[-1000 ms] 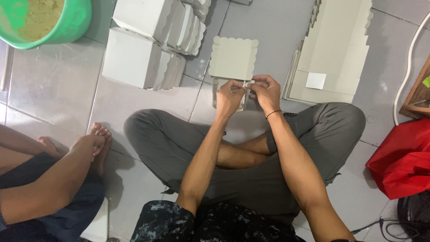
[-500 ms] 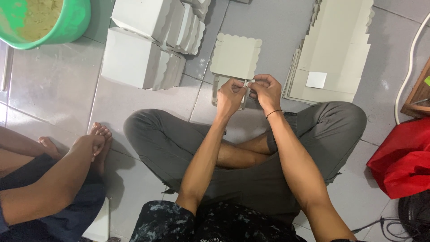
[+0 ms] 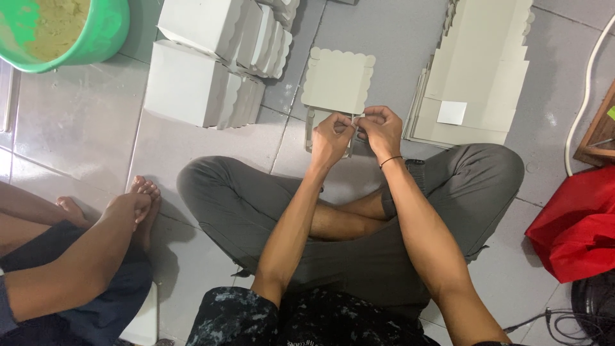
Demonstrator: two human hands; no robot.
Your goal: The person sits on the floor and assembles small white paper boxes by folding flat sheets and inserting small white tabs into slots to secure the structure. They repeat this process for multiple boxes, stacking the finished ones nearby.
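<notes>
A half-folded cream box (image 3: 337,80) with a scalloped lid lay on the floor (image 3: 83,122), just ahead of the seated person's crossed legs. Both hands met at its near edge. The left hand (image 3: 331,136) was pinched on a flap of the box; the right hand (image 3: 380,128), a dark band at its wrist, was clenched on the same edge, knuckles touching the left. What the fingertips gripped exactly was hidden by the hands themselves.

To the right of the box lay a stack of flat blanks (image 3: 477,70), with a small white square on top. To the left stood two rows of finished boxes (image 3: 208,64), closed and packed side by side. Beyond those, at the upper left corner, sat a green tub (image 3: 102,35) holding a yellowish mass.

A second person sat at the lower left, one hand (image 3: 128,206) resting on a bare foot. A red bag (image 3: 576,224) lay at the right edge, near a white hose (image 3: 584,83).
</notes>
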